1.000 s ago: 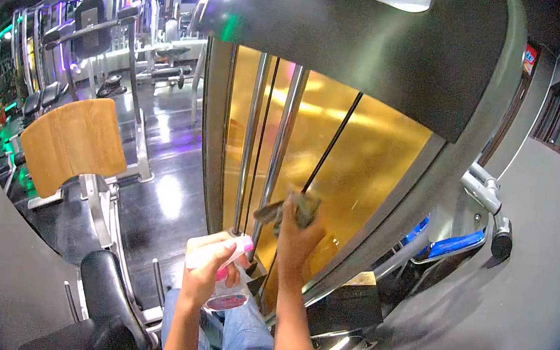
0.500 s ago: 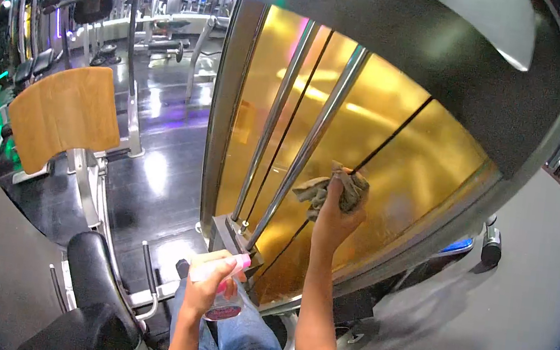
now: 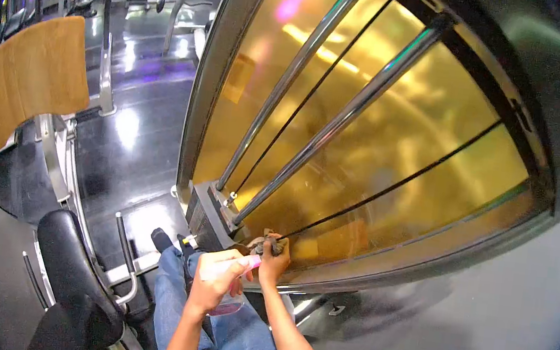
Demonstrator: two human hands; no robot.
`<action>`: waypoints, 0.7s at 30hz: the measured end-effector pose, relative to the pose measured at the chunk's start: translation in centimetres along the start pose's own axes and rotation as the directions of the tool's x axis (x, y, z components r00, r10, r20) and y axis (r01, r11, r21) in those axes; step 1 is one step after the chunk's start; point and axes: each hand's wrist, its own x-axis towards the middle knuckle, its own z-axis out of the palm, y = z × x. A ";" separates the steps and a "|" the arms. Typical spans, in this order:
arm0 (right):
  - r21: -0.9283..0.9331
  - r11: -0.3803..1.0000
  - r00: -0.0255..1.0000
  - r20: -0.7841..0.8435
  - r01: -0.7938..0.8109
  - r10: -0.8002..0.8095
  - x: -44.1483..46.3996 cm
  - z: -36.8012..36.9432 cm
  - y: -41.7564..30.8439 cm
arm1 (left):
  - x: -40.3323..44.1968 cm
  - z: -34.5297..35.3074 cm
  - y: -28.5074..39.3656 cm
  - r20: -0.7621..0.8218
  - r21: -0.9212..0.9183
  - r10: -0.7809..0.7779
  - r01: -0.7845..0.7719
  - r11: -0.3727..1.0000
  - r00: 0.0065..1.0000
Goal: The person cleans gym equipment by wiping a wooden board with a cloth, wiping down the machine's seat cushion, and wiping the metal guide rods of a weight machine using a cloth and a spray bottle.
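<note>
My left hand (image 3: pixel 217 280) is wrapped round a clear spray bottle (image 3: pixel 229 304) with a pink and white head, above my jeans. Close beside it on the right, my right hand (image 3: pixel 274 262) grips a crumpled grey cloth (image 3: pixel 267 245) at the lower end of a thin black cable (image 3: pixel 391 182). Behind the cable is the machine's shiny gold panel (image 3: pixel 361 136). Two chrome rods (image 3: pixel 342 121) run down to a dark weight block (image 3: pixel 208 216) just left of the cloth.
At the left stand a wooden pad (image 3: pixel 34 78) on a metal frame and a black padded seat (image 3: pixel 68 250) with handle bars. More gym equipment is at the back left. A grey wall or floor surface (image 3: pixel 488 305) lies to the right.
My right hand and the cloth have come down along the cable, close to the bottle. The view has tilted downward, showing more of the gold panel. My left hand still holds the bottle.
</note>
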 end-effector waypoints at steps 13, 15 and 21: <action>0.197 0.967 0.963 -0.245 0.163 -0.113 7.4 -1.6 -11.1 | 0.5 -3.8 -3.5 -0.158 -0.033 -0.159 0.156 0.987 0.974; 0.069 0.971 0.940 -0.276 0.229 -0.202 7.4 -0.9 -8.4 | 0.8 -3.9 -4.0 -0.166 -0.012 -0.176 0.177 0.984 0.970; 0.099 0.992 0.994 -0.061 -0.080 0.086 1.6 2.7 2.3 | 1.8 -4.3 -5.3 -0.151 0.032 -0.242 0.249 0.968 0.958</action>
